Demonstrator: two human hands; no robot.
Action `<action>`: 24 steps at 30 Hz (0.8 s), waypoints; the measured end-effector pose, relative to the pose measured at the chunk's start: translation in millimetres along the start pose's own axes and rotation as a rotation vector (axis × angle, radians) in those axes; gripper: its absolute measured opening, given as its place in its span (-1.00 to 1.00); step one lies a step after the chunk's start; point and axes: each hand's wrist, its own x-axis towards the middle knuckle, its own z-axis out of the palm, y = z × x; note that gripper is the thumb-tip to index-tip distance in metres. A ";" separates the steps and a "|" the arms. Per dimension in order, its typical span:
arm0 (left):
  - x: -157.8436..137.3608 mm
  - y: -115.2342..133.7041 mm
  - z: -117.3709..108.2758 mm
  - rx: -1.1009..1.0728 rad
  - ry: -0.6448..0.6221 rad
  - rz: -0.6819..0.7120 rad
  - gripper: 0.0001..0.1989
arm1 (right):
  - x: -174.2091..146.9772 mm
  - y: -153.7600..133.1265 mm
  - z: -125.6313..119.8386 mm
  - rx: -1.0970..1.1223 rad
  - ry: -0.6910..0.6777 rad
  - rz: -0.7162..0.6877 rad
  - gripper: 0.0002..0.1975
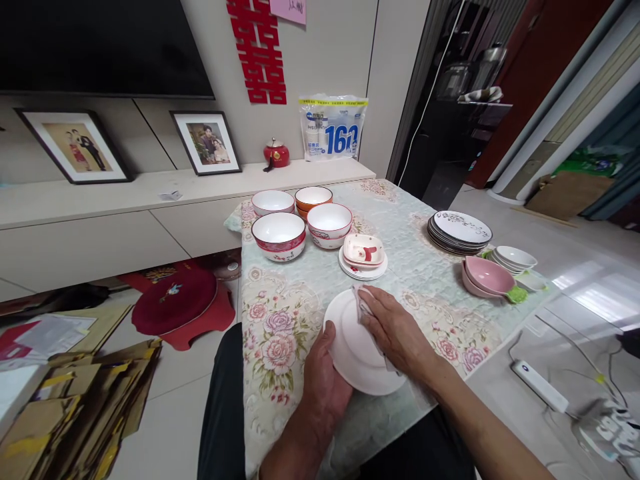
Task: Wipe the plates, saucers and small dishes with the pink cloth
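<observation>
Left hand (pixel 327 377) gripped white plate (pixel 356 341) over near end of table (pixel 395 210); right hand (pixel 393 327) held cloth (pixel 361 301) against its face. Wiping seemed underway, unfinished. Bowls (pixel 278 230), stacked plates (pixel 461 227) stood beyond; whether wiped, unclear.

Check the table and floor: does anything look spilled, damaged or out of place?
Nothing on the table looks spilled, and the plate in the left hand shows no visible damage. On the floor, flattened cardboard lies in an untidy heap near the stool, odd against the neatly stacked bowls.

Soft light, glare on floor (pixel 590 293), stretched edges, corners perhaps blurred
</observation>
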 end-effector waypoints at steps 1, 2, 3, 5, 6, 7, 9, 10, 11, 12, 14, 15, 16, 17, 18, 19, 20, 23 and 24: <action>-0.1 0.0 -0.3 0.004 0.006 -0.003 -0.52 | -3.2 4.1 1.4 -0.009 0.020 0.030 -0.56; -0.1 0.1 -0.7 0.004 0.006 -0.009 -0.51 | -8.0 7.4 2.7 -0.018 0.040 0.056 -0.55; -0.2 0.1 -1.0 0.000 -0.001 -0.014 -0.50 | -14.0 10.2 3.8 -0.026 0.061 0.076 -0.54; -0.7 0.1 -0.9 -0.011 -0.024 -0.020 -0.48 | -28.2 14.9 5.2 -0.046 0.104 0.106 -0.53; -1.2 0.2 -0.3 -0.016 -0.029 -0.019 -0.47 | -35.3 17.3 5.5 -0.055 0.123 0.117 -0.53; -1.9 0.5 0.8 -0.019 -0.024 -0.016 -0.47 | -41.8 19.9 5.6 -0.063 0.139 0.127 -0.53; -3.9 1.8 3.6 -0.018 0.021 0.001 -0.48 | -51.9 25.6 5.6 -0.063 0.170 0.143 -0.53; -4.9 2.8 5.0 -0.015 0.046 0.016 -0.49 | -55.1 28.5 5.8 -0.055 0.184 0.150 -0.54; -5.9 4.2 6.0 -0.011 0.067 0.035 -0.49 | -57.2 31.4 6.3 -0.042 0.198 0.156 -0.55; -6.8 5.8 6.4 -0.008 0.082 0.053 -0.48 | -58.4 34.0 6.9 -0.028 0.210 0.163 -0.56; -7.7 9.9 5.0 -0.009 0.087 0.077 -0.48 | -58.6 38.7 8.3 -0.008 0.232 0.187 -0.57; -7.9 12.2 3.2 -0.017 0.086 0.077 -0.48 | -58.2 40.6 8.8 -0.006 0.241 0.203 -0.58; -7.8 14.8 0.9 -0.026 0.068 0.084 -0.48 | -57.7 42.1 8.9 -0.007 0.252 0.218 -0.58; -7.7 17.5 -1.5 -0.035 0.052 0.092 -0.49 | -57.2 43.0 8.5 -0.012 0.265 0.227 -0.58; -7.6 20.3 -3.8 -0.042 0.022 0.109 -0.49 | -56.8 43.2 7.5 -0.019 0.279 0.224 -0.58; -7.6 23.0 -5.5 -0.044 -0.014 0.123 -0.49 | -56.6 42.6 5.8 -0.031 0.296 0.205 -0.56; -8.0 25.6 -6.4 -0.036 -0.036 0.153 -0.49 | -56.5 40.8 3.4 -0.048 0.311 0.173 -0.51; -11.0 30.8 -3.7 0.007 -0.019 0.209 -0.49 | -56.8 29.4 -6.6 -0.142 0.349 0.011 -0.34; -12.5 31.2 -1.5 0.015 -0.006 0.199 -0.48 | -56.8 24.3 -10.4 -0.180 0.352 -0.056 -0.30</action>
